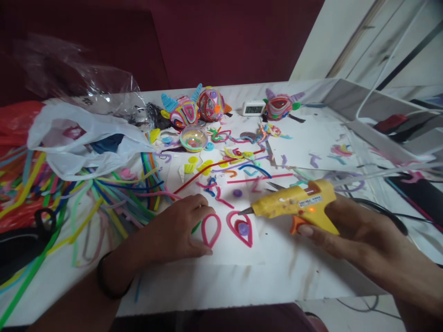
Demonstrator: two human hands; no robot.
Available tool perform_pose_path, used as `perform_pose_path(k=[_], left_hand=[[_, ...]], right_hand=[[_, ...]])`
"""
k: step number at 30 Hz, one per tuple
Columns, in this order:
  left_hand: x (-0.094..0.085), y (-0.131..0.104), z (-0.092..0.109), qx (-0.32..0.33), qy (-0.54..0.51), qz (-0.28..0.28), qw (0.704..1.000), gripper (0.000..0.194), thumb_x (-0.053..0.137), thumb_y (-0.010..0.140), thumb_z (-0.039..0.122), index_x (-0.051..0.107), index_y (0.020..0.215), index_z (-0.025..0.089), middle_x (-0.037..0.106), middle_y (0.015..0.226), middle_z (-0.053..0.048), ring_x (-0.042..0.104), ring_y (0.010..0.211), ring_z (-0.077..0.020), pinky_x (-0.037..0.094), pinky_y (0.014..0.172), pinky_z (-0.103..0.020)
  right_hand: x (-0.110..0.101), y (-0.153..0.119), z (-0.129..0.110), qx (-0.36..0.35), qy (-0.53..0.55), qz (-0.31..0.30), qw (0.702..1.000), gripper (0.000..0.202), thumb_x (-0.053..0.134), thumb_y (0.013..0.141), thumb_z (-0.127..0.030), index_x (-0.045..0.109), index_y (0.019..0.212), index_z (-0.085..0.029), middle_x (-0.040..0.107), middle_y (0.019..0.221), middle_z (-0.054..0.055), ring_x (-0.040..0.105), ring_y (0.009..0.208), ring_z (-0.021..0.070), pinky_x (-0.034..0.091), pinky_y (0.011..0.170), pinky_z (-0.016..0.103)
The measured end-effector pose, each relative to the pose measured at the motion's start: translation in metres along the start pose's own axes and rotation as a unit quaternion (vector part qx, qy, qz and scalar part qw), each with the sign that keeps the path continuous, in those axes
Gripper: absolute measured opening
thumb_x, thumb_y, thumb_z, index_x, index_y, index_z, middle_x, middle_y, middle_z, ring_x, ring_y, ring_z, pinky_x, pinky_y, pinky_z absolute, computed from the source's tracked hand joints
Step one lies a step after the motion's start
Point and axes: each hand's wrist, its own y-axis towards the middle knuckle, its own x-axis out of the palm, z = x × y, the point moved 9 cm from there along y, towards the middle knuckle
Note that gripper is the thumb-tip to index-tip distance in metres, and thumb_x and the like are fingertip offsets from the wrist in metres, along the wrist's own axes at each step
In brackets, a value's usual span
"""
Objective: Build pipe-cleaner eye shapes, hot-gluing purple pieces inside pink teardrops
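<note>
Clock (pixel 254 109): white-cased, digital, upright
Wall panel (pixel 224 41): dark red, behind the clock
White bag (pixel 93 159): crumpled, well left of the clock
Clear wrap (pixel 104 85): crinkled, also left of the clock
Black cable (pixel 380 213): looped, right of the clock, nearer
Dark slab (pixel 420 198): pink-edged, far right of the clock, nearer

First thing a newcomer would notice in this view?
Probably the yellow glue gun in the right hand, its nozzle over the right-hand pink teardrop outline. Then the three striped, horned ornaments along the back, and the tangle of colored strips at left, partly under a white plastic bag.
</note>
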Motion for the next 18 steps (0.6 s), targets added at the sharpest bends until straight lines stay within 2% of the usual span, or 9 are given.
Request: perform_pose_path(k=[6,12,15,18], left_hand=[[0.000,0.001,0.001,-0.003,0.003,0.001,1.000,0.052,0.081,0.070,0.038,0.059,0.112,0.015,0.054,0.111,-0.008,0.055,0.101,-0.0247,0.048,0.088,-0.036],[0.001,0.001,0.002,0.001,0.007,0.008,1.000,0.054,0.081,0.070,0.041,0.058,0.111,0.015,0.054,0.112,-0.008,0.054,0.102,-0.0251,0.048,0.090,-0.037],[0.002,0.001,0.003,-0.002,0.020,0.014,1.000,0.056,0.080,0.070,0.043,0.057,0.111,0.014,0.055,0.112,-0.009,0.054,0.102,-0.0263,0.048,0.090,-0.039],[0.002,0.000,0.004,-0.004,0.036,0.028,0.999,0.054,0.080,0.070,0.045,0.057,0.108,0.014,0.056,0.110,-0.010,0.055,0.100,-0.0271,0.048,0.088,-0.041]], right_hand=[[0.011,-0.002,0.004,-0.007,-0.004,-0.025,1.000,0.038,0.072,0.063,-0.060,0.068,0.086,-0.029,0.074,0.080,0.005,0.068,0.073,0.0265,0.057,0.055,0.033],[0.017,-0.004,0.011,-0.016,0.020,-0.041,0.999,0.041,0.073,0.067,-0.055,0.065,0.098,-0.028,0.075,0.093,0.005,0.071,0.080,0.0269,0.060,0.060,0.032],[0.015,-0.004,0.015,-0.016,0.008,-0.038,0.999,0.041,0.074,0.066,-0.054,0.065,0.097,-0.027,0.075,0.092,0.005,0.070,0.079,0.0268,0.060,0.060,0.032],[0.009,-0.003,0.016,-0.008,0.003,-0.023,1.000,0.038,0.074,0.064,-0.055,0.067,0.086,-0.026,0.074,0.082,0.005,0.070,0.072,0.0266,0.058,0.054,0.031]])
